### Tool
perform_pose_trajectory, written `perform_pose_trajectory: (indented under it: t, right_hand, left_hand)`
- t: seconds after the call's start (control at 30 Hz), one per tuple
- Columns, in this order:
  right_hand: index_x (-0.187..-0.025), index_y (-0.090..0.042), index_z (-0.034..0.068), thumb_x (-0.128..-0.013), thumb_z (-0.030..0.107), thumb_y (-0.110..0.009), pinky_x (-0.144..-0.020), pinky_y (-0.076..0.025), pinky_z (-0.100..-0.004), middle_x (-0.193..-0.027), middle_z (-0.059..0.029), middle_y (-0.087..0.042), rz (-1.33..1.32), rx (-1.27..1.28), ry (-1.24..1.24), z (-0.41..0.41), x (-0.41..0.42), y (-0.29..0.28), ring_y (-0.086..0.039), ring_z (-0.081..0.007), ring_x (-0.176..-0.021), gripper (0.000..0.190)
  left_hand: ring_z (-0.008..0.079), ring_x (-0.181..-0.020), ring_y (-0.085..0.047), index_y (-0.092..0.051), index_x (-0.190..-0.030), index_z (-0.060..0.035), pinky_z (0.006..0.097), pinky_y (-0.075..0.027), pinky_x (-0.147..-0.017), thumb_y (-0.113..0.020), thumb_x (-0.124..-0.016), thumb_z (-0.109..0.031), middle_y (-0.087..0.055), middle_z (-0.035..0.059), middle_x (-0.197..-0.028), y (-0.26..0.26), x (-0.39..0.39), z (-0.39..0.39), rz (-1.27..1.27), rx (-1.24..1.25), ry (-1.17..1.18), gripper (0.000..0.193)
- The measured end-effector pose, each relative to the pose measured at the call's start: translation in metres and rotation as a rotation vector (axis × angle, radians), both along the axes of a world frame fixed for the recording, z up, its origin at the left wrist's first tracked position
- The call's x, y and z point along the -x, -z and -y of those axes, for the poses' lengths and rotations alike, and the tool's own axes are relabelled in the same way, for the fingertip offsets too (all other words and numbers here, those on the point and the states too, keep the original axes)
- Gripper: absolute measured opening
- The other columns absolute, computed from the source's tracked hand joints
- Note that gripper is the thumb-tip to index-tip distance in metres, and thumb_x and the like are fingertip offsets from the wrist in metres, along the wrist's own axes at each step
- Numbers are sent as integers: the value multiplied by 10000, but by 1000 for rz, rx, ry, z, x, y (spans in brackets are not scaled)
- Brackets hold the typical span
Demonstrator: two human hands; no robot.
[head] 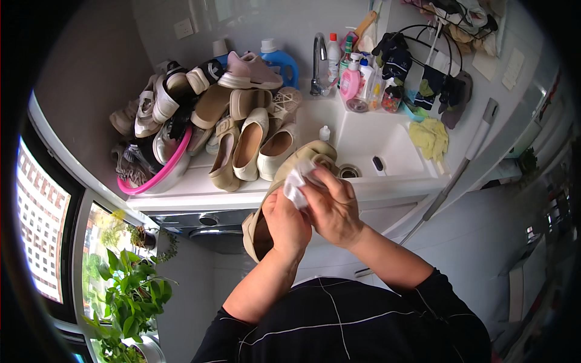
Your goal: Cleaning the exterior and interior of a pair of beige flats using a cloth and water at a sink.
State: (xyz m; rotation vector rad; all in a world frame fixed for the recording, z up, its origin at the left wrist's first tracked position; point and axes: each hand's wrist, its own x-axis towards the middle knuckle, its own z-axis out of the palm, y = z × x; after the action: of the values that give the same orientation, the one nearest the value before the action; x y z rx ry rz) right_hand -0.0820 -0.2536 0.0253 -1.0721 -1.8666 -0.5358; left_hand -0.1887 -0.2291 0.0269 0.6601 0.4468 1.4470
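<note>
My left hand (289, 224) grips a beige slip-on shoe (282, 170) by its side, with the opening and heel toward me. The shoe is held up in front of the counter edge, its toe end pointing toward the sink. In the fingers of my right hand (333, 208) is a crumpled white wipe or cloth (296, 187), against the upper near the toe. Fingers and cloth hide part of the upper. Just beyond stand a beige flat (224, 159), a cream flat (250, 147) and another pale shoe (278, 149).
More shoes, including a pink sneaker (248, 71), pile up behind, beside a pink-rimmed basin (181, 159) of footwear. To the right are a white double sink (381, 136), faucet (319, 63), pink pump bottle (350, 81), yellow cloth (429, 138), hanging socks (395, 59) and a leaning pole (454, 181).
</note>
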Motion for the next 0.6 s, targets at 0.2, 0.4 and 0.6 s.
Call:
perform_pose_trajectory:
  t: [0.2,0.4,0.6]
  right_hand:
    - [-1223,-512,122,-812,125,-578,-873,-354,-321,-1284,-131,-501,-12,83,94,3,5,3,-423,-204,-1224,416]
    - [-1218,-516,140,-812,122,-587,-873,-362,-341,-1197,-59,-594,-15,30,127,2,-1,19,-375,-215,-1289,413]
    - [-1216,-503,73,-862,35,-497,-888,-428,-390,-1151,-175,-582,-352,265,150,-3,-34,59,-551,-307,-1085,355]
  left_hand:
    - [132,-719,-597,-611,-891,23,241,-464,-635,-511,-898,-151,-638,72,-830,-15,4,-5,51,19,-85,201]
    - [154,-816,-611,-602,-935,46,262,-465,-718,-499,-898,-122,-650,99,-906,-8,7,-9,102,9,-8,201]
    - [160,-838,-620,-589,-1030,-13,329,-513,-786,-488,-917,-207,-649,78,-950,-15,23,-20,170,97,-50,246]
